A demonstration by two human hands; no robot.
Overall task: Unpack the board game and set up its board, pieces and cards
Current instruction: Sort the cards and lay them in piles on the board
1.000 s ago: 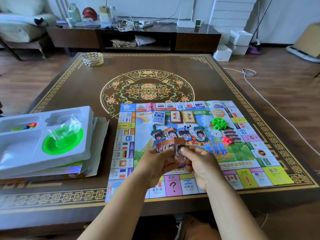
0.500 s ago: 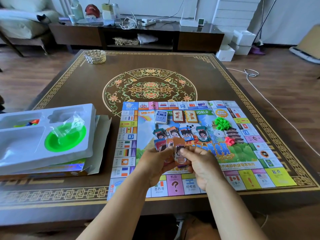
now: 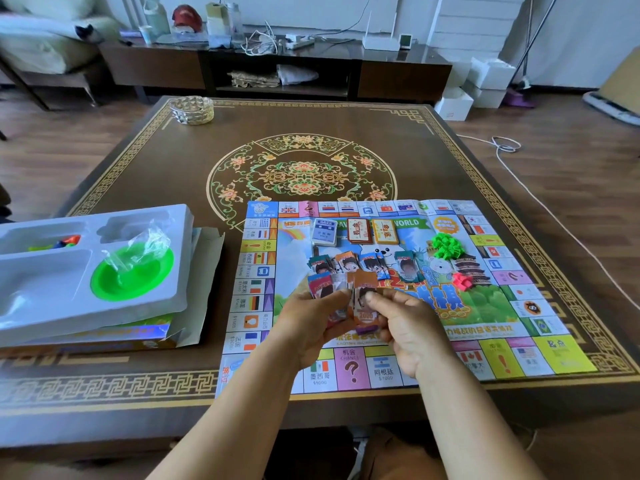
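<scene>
Board [image 3: 485,344] of the game spread flat on the near right part of the bench [image 3: 311,116], near edge almost at the bench edge. On the board, far side: one blue-white card deck [image 3: 324,232], beside it two orange card decks [image 3: 360,231] and [image 3: 385,231]. Below them a row of small paper money piles [image 3: 367,263] with cartoon faces. Green plastic houses [image 3: 446,244] in a heap near the right side of the board; smaller heap of pink plastic pieces [image 3: 463,281] just below it.

Left hand [image 3: 311,327] over the middle of the board, fingers curled around a fan of paper money notes [image 3: 322,287]. Right hand [image 3: 412,327] just beside it, thumb and fingers pinching one orange note [image 3: 363,306], marked 2000, held upright between both hands.

White plastic tray [image 3: 41,306] on the left of the bench, lying on the flattened game box [image 3: 204,271]. Inside the tray: green round bowl [image 3: 138,282] with crumpled clear plastic bag [image 3: 145,244] on it, and some coloured small pieces [image 3: 65,241] in the far compartment. Glass ashtray [image 3: 191,109] at the far left corner of the bench, well apart from the board.
</scene>
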